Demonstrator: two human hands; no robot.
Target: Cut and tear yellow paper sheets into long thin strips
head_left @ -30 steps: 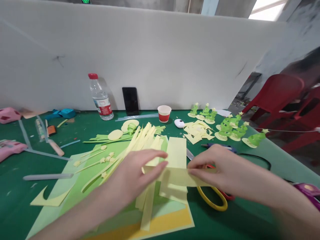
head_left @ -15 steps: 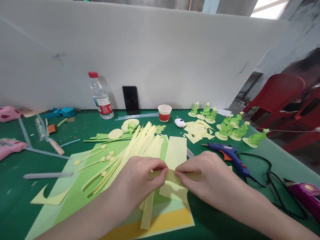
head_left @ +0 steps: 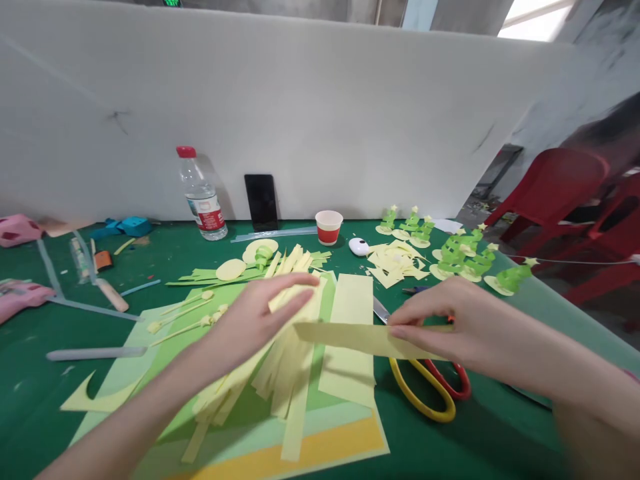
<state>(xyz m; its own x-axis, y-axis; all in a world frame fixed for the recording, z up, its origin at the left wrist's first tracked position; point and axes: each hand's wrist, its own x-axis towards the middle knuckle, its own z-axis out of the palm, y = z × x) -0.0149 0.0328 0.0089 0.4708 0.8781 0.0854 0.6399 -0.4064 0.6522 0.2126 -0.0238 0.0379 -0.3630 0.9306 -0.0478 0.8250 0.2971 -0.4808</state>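
My right hand (head_left: 437, 317) pinches a long pale-yellow paper strip (head_left: 350, 338) between thumb and fingers, and the strip stretches out to the left. My left hand (head_left: 273, 307) hovers over a pile of similar paper strips (head_left: 293, 373), its thumb and fingers apart with nothing visible between them. Below the held strip lies a wider pale-yellow paper sheet (head_left: 350, 300). Scissors (head_left: 425, 400) with yellow and red handles rest under my right hand, partly covered by it and the strip.
Thin paper stems (head_left: 193, 327) lie left of the pile. Along the back stand a water bottle (head_left: 206, 207), a phone (head_left: 261, 203) and a paper cup (head_left: 329, 228). Paper scraps (head_left: 395, 263) and small green spiral trees (head_left: 453, 257) sit at the right. A pink glue gun (head_left: 20, 300) lies far left.
My left hand has let go of the paper strip and moved up and left. My right hand has shifted right with the strip, which now lies sideways; the scissors' handles have come into view.
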